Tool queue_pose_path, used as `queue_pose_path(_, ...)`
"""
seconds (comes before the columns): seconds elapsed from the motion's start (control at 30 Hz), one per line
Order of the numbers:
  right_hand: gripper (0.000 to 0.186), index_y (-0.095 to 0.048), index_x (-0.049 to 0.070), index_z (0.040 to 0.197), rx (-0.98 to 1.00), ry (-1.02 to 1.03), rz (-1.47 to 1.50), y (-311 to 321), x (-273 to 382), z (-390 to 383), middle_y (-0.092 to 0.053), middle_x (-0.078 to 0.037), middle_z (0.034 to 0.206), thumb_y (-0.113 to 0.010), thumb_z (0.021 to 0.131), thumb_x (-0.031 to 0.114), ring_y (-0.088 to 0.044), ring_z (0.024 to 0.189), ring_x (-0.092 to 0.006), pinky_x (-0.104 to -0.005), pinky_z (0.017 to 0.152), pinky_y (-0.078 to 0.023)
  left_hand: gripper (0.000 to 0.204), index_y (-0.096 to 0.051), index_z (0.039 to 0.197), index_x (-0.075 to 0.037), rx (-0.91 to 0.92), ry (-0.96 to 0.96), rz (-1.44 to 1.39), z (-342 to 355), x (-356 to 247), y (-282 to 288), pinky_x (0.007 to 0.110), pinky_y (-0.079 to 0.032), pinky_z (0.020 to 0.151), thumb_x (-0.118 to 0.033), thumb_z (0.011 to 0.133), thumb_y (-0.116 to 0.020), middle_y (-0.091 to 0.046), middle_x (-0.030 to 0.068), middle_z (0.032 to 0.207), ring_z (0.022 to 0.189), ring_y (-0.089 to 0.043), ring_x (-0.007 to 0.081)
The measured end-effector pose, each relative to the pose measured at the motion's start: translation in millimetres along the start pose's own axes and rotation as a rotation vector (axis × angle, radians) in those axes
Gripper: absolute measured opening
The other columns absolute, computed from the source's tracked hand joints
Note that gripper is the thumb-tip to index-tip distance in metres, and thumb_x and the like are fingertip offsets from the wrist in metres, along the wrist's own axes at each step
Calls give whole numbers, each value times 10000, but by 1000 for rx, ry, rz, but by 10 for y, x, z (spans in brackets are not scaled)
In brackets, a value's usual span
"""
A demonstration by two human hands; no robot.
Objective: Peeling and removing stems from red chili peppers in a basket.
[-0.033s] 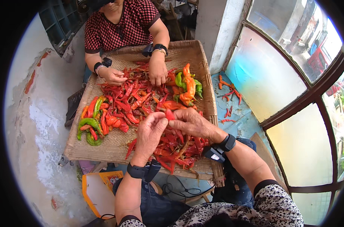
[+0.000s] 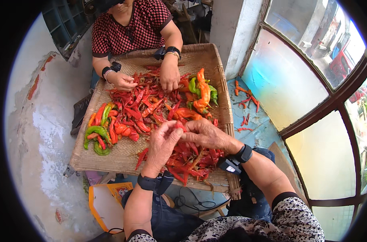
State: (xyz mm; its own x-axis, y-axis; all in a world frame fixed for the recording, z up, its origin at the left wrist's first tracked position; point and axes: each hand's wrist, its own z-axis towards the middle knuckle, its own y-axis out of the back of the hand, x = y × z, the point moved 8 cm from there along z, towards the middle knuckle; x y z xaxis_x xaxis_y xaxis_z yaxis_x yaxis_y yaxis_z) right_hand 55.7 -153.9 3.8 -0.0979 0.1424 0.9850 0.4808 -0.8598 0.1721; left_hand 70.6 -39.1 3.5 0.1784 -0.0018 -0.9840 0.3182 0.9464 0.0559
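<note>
Over the near half of a woven tray [image 2: 107, 158], my left hand [image 2: 163, 143] and my right hand [image 2: 205, 133] meet, fingertips pinching a red chili pepper [image 2: 179, 126] between them. Most of that pepper is covered by my fingers. Beneath and just in front of my hands lies a pile of red chili peppers [image 2: 185, 166], some wrinkled, with dry stems. A larger red heap [image 2: 137, 111] spreads across the tray's middle. Green and orange peppers [image 2: 98, 131] are grouped at the left side. Thicker orange and green peppers [image 2: 201, 97] sit at the far right.
Across the tray, a co-worker's hands [image 2: 169, 76] are at the far side of the heap. Loose peppers [image 2: 248, 101] lie on a blue surface beside a framed window [image 2: 308, 72]. An orange-edged box [image 2: 107, 205] and black cable [image 2: 197, 203] are below the tray.
My fingers have closed further over the red chili pepper, so less of it shows. The whole view has shifted slightly; the co-worker's hands look the same.
</note>
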Motion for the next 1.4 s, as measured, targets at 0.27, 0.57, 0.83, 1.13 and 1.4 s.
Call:
queue_pose_path(0.27,307,-589,-19,765,68,-8,-57,-60,-74,36,-543,-15,631,-592,930,240,-479,610,-85,-293,553,-419,187,-625,895,-16,5,-23,141,61,21,68,248,-451,662,-203,891,-629,-616,16,770,724,-546,77)
queue_pose_path(0.57,335,-610,12,944,-59,7,127,28,-61,-38,-566,7,731,-564,940,344,-501,661,-80,-253,575,-436,317,-552,1132,-13,-384,-50,-174,132,-15,830,229,-466,673,-213,900,-632,-561,-3,828,741,-541,73)
queue_pose_path(0.83,238,-601,7,954,-177,156,12,342,-113,-63,-563,9,752,-538,957,236,-504,687,-64,-235,613,-446,539,-361,1356,-19,-513,127,-493,104,546,1173,341,-461,906,-207,910,-599,-483,130,1298,1073,-542,204)
queue_pose_path(1.13,236,-596,-17,920,-255,41,57,477,11,-46,-561,6,700,-547,951,212,-490,628,-50,-219,550,-425,237,-603,1075,-4,25,40,802,310,353,510,357,-508,759,-77,850,-605,-644,153,985,874,-625,278)
queue_pose_path(1.4,177,-596,-35,903,-258,69,38,486,75,-143,-577,-9,709,-571,927,139,-538,662,-66,-237,592,-468,172,-613,922,-39,100,-57,1321,261,500,415,438,-476,687,-88,768,-674,-600,144,860,799,-592,351)
